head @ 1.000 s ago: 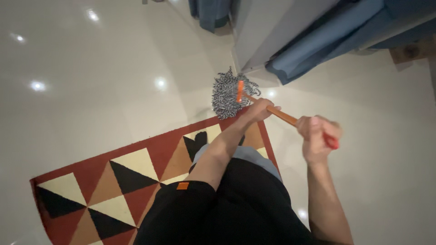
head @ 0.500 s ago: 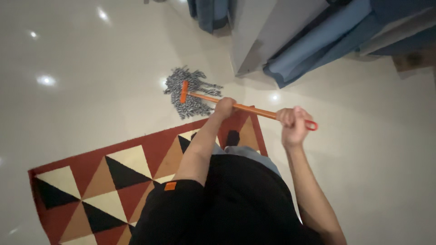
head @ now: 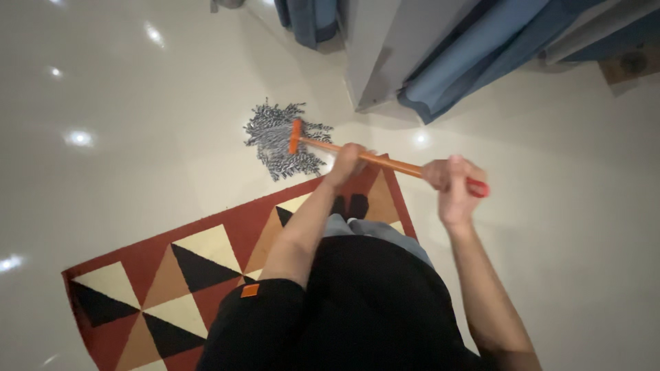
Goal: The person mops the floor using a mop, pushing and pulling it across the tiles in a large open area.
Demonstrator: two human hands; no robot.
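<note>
The person stands on a patterned rug (head: pixel 206 254) of red, tan, cream and black triangles and works a string mop across the glossy cream tile floor (head: pixel 124 172). The left hand (head: pixel 347 163) is closed around the middle of the orange mop handle (head: pixel 392 165), and the right hand (head: pixel 450 182) is clenched around its upper end, where a red loop grip pokes out past the knuckles. The mop head (head: pixel 278 141), a splay of black-and-white strands held by an orange clamp, lies flat on the tiles just beyond the far edge of the rug, near the rug's far right corner and short of the pale base of a piece of furniture (head: pixel 385 62) draped with blue fabric (head: pixel 467 55). How much of the floor has been covered is hard to judge: the tiles shine with ceiling-light reflections everywhere, and no wet streak or dry boundary can be made out, so no patch reads as clearly finished. As a judgement, the mopping looks to be in mid-course, with the strands spread on open floor. The wide stretch of tile to the left and the strip to the right of the rug show nothing that tells done from left, and the floor beneath the rug is hidden.
</note>
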